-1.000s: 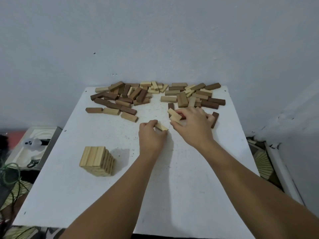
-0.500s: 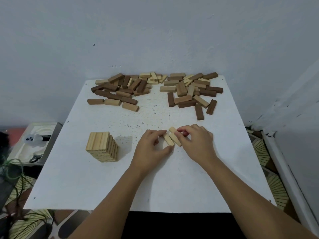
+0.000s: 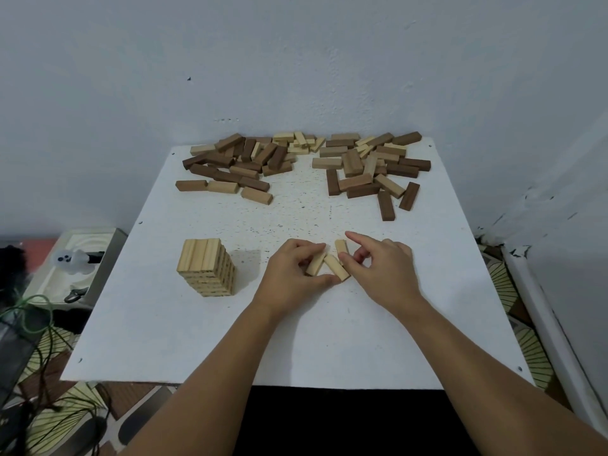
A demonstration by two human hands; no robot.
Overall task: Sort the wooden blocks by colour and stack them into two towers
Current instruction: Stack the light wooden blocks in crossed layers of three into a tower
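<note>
Three pale blocks (image 3: pixel 335 266) are being held mid-table beside a pale tower (image 3: pixel 207 271); mixed blocks (image 3: pixel 306 166) are lying scattered behind.

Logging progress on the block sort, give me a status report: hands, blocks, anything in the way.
Left hand grips one light block; right hand touches two more. Light tower stands left. No dark tower. Nothing between hands and tower.

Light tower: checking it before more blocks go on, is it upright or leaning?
Upright: the light tower stands square on the white table, sides straight, untouched.
</note>
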